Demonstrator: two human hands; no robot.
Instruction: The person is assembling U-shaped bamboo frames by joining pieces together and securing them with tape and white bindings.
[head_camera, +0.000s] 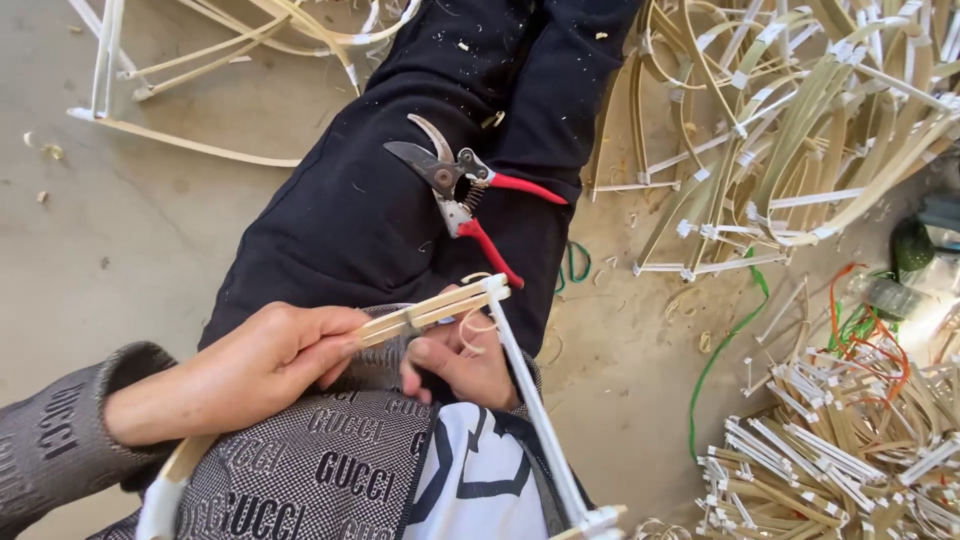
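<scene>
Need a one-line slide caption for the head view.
Left hand and right hand grip a bamboo-strip frame over the lap; red-handled pruning shears rest on the black trouser leg.

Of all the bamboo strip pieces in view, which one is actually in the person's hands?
The bundle of strips across the lap, pinched by the left hand and right hand; the rest lie loose on the floor.

We see red-handled pruning shears lying open on a dark trouser leg. Bent bamboo frames pile up on the concrete floor, with green cord and short taped strips nearby.
</scene>
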